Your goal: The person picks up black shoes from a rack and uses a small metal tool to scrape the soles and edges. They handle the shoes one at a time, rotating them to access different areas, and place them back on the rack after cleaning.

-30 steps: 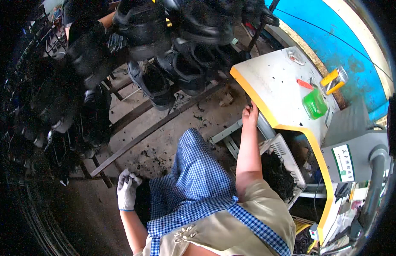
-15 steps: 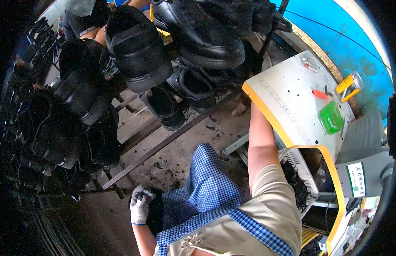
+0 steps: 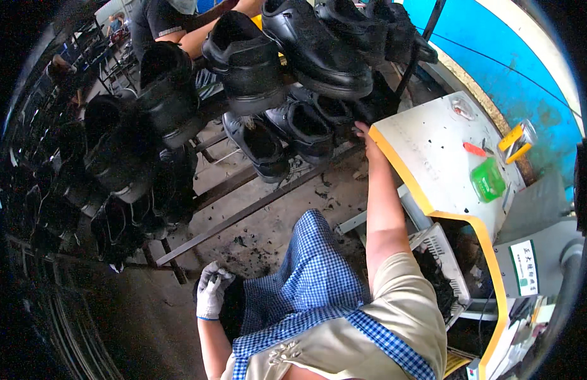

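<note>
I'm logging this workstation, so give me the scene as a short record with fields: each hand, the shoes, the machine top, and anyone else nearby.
left hand: left hand in a white glove, low beside the blue checked apron, holding a dark item I cannot identify
right hand: right hand bare, arm stretched up, at the black shoes on the lower rack rail
rack: more black shoes on upper rail
machine top: white machine top with yellow edge, bearing a green container
nearby: another person behind the rack

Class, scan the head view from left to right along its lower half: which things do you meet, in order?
White-gloved left hand → blue checked apron → bare right forearm reaching up to the shoe rack → yellow-edged white machine top → green container on it.
</note>
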Available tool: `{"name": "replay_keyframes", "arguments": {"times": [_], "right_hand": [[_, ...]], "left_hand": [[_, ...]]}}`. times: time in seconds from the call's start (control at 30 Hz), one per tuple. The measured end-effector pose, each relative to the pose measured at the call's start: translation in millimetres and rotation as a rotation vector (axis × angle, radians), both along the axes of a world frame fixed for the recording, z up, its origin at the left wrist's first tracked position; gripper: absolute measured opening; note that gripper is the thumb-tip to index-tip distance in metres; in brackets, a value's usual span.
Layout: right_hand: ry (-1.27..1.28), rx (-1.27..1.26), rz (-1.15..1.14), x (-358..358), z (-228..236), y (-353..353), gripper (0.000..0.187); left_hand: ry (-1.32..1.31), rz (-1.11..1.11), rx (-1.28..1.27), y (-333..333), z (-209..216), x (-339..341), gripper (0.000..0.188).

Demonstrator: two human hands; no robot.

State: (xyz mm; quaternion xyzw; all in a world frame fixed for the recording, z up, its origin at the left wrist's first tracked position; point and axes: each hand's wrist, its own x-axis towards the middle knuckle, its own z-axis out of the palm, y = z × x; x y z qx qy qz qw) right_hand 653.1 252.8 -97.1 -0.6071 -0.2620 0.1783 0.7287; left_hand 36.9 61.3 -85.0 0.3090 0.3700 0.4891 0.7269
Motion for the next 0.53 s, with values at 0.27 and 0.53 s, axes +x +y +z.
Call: {"name": "replay_keyframes", "arguments": {"times": [0.27, 0.53], "right_hand": [[0.32, 0.28, -0.22, -109, -10, -177, 0.091], [0.697, -0.404, 0.189, -122, -43, -333, 0.071]], "left_hand": [[0.011, 0.016, 0.015, -2, -4, -3, 0.034], [0.137, -0.007, -0.015, -14, -1, -1, 0.029]]}}
